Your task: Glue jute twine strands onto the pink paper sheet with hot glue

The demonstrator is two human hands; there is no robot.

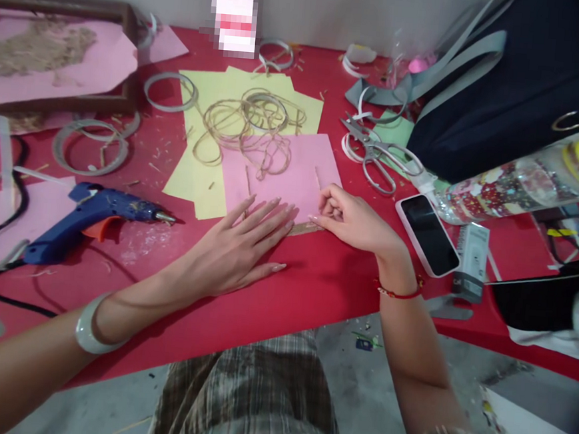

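Note:
My left hand point(254, 244) lies flat with fingers spread over the lower edge of a pink paper sheet point(292, 177). At the sheet's lower right corner, my right hand point(347, 215) is closed, its fingers curled and its thumb stretched along the edge; whatever is between them is hidden. A tan strip of twine point(304, 229) runs along the lower edge between both hands, partly covered. Short twine pieces stick out above each hand. Loose coils of twine point(221, 121) rest on the pink sheet and the yellow papers point(186, 182) beneath it.
A blue glue gun point(114, 206) lies left, its nozzle toward my left forearm. Scissors point(375, 153), a phone point(429, 235), a small box point(473, 258) and a glitter-filled bottle point(518, 178) are on the right. A brown frame point(129, 50) and clear rings point(90, 148) sit at left.

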